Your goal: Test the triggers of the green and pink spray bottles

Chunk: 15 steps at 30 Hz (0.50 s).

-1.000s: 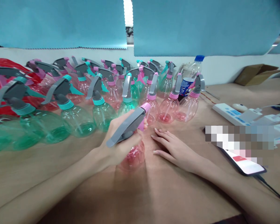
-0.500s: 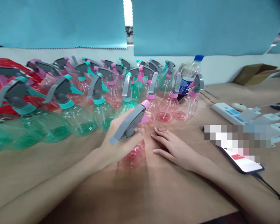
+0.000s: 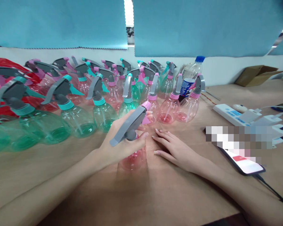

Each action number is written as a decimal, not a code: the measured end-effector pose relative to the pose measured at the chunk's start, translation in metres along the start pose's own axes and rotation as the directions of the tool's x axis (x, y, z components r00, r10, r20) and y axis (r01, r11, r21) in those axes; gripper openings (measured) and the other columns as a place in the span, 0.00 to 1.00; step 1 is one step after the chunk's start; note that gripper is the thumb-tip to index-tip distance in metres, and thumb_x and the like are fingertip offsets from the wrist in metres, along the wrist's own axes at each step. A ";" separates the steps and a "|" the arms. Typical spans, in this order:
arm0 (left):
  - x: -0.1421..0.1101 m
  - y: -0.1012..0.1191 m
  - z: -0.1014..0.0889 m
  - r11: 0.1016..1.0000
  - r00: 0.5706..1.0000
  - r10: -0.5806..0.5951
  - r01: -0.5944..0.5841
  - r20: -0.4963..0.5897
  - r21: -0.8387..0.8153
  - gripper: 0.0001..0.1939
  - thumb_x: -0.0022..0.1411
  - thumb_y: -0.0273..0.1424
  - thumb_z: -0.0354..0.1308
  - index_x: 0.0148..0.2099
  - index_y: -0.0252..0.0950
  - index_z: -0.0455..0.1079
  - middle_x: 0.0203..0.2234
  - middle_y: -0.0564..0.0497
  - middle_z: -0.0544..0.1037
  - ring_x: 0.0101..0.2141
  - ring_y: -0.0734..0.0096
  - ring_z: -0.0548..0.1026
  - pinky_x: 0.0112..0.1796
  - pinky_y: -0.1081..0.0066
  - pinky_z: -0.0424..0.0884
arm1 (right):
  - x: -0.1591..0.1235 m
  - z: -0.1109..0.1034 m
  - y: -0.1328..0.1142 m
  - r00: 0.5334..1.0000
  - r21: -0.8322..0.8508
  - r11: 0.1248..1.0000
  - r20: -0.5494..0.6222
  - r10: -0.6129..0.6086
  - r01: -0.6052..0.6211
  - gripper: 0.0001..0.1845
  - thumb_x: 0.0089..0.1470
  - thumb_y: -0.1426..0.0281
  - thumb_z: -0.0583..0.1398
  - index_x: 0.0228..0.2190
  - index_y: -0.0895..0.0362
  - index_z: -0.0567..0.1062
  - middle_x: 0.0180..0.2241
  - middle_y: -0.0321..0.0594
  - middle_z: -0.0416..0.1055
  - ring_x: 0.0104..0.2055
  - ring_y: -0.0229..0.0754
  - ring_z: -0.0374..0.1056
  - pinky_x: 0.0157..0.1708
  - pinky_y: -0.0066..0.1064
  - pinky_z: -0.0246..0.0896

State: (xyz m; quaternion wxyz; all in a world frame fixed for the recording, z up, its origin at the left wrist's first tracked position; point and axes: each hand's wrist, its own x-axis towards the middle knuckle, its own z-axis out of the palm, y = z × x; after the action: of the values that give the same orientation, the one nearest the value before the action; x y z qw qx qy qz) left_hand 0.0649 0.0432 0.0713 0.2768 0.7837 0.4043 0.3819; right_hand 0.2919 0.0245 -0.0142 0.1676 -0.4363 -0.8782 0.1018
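My left hand [image 3: 116, 152] is curled round the neck of a pink spray bottle [image 3: 133, 160], whose grey head with a pink nozzle points up and to the right. The bottle stands on the brown table, and the hand covers much of its upper body. Flat on the tabletop to its right lies my right hand [image 3: 175, 146], fingers apart and holding nothing. Just beyond both hands are another pink spray bottle [image 3: 169, 110] and a green spray bottle [image 3: 105, 114] with a turquoise collar.
Several more green and pink spray bottles stand in rows to the left and back. Behind them is a blue-capped drink bottle [image 3: 196, 70]. On the right lie a phone [image 3: 252, 166] on a cable, a white power strip [image 3: 226, 113] and an open cardboard box [image 3: 254, 76].
My left thumb has lifted slightly away from the bottle's neck. The right hand and the bottles stay where they were; the view has shifted a little.
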 end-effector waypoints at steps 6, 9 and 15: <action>0.000 0.002 -0.001 0.999 1.000 0.008 -0.008 0.001 0.045 0.20 0.53 0.32 0.56 0.50 0.40 0.65 0.29 0.55 0.74 0.26 0.72 0.73 0.26 0.75 0.70 | 0.000 -0.002 0.000 1.000 -0.015 1.000 0.028 0.004 -0.004 0.32 0.65 0.53 0.50 0.59 0.63 0.66 0.62 0.57 0.60 0.67 0.56 0.52 0.63 0.55 0.51; -0.001 0.002 -0.001 0.998 1.000 0.018 -0.018 -0.001 0.056 0.21 0.53 0.30 0.55 0.51 0.40 0.65 0.32 0.53 0.76 0.28 0.70 0.75 0.31 0.73 0.73 | 0.001 -0.003 -0.001 0.999 -0.031 0.999 0.046 0.011 -0.009 0.33 0.65 0.53 0.49 0.60 0.64 0.65 0.63 0.57 0.59 0.67 0.56 0.51 0.63 0.55 0.51; -0.001 0.002 0.000 1.000 0.999 0.016 -0.015 0.047 -0.014 0.24 0.51 0.27 0.52 0.52 0.42 0.64 0.44 0.51 0.78 0.36 0.68 0.79 0.38 0.73 0.77 | 0.001 -0.003 -0.001 0.998 -0.029 1.000 0.055 0.005 -0.003 0.33 0.65 0.53 0.50 0.60 0.65 0.65 0.63 0.58 0.59 0.67 0.57 0.51 0.63 0.56 0.51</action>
State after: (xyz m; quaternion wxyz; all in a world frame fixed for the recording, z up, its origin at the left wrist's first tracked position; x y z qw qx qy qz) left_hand 0.0651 0.0413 0.0728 0.2884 0.7937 0.3889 0.3683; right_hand 0.2915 0.0244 -0.0109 0.1368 -0.4374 -0.8830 0.1012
